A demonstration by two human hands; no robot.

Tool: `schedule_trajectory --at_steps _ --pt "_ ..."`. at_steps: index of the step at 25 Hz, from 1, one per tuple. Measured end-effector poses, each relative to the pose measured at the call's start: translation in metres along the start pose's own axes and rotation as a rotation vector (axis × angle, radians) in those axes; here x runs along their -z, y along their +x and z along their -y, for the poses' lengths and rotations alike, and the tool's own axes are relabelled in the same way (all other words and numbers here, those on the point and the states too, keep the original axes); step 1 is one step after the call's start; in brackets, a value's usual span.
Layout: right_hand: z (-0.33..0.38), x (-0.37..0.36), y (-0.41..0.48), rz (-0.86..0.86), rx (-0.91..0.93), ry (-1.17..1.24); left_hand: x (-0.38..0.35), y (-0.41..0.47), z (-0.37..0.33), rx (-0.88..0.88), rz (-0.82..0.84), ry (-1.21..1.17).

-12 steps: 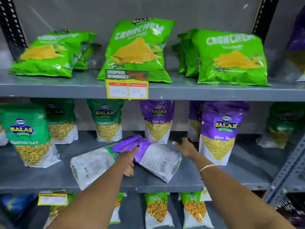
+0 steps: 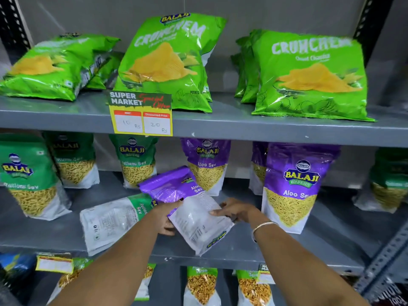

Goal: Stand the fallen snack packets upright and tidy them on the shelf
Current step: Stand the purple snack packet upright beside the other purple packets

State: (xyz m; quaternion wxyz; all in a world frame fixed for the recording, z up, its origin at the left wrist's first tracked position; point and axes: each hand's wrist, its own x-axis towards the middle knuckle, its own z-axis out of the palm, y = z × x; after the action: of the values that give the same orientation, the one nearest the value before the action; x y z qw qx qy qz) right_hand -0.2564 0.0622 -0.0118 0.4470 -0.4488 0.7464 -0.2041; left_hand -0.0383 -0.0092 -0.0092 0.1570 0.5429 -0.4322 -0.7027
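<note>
A purple Aloo Sev packet [image 2: 194, 215] lies fallen on the middle shelf [image 2: 287, 250], its white back facing up and its purple top pointing away. My left hand [image 2: 163, 219] grips its left edge and my right hand [image 2: 234, 209] grips its right edge. Beside it on the left a green Ratlami Sev packet [image 2: 110, 221] lies flat, back side up. Upright purple packets [image 2: 295, 186] stand to the right and behind [image 2: 206, 164]. Upright green packets [image 2: 28, 175] stand at the left.
The top shelf holds green Crunchem chip bags [image 2: 167, 60], the left ones [image 2: 50, 65] lying down. A yellow price tag [image 2: 141, 115] hangs from the top shelf's edge. More packets [image 2: 201, 286] stand on the bottom shelf. A slotted metal upright [image 2: 384, 261] is at the right.
Both hands have closed in on the fallen purple packet and taken hold of its two edges. The camera has moved closer to the shelf.
</note>
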Motion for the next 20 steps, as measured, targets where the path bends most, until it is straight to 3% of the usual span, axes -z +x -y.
schedule_trajectory --at_steps 5,9,13,18,20 --pt "0.017 -0.003 -0.02 -0.029 0.071 0.05 0.007 -0.017 -0.024 -0.189 -0.021 0.078" --pt "0.014 -0.013 -0.012 -0.343 0.167 0.102 -0.004 -0.009 -0.048 -0.489 -0.103 0.139" --pt "0.003 -0.031 -0.001 -0.564 0.128 0.211 -0.015 0.005 -0.055 -0.688 -0.133 0.369" --pt "-0.011 -0.048 0.003 -0.673 0.136 0.271 -0.015 0.022 -0.038 -0.67 -0.104 0.4" --pt "-0.013 -0.05 0.006 -0.673 0.117 0.234 -0.013 0.024 -0.03 -0.617 -0.012 0.374"
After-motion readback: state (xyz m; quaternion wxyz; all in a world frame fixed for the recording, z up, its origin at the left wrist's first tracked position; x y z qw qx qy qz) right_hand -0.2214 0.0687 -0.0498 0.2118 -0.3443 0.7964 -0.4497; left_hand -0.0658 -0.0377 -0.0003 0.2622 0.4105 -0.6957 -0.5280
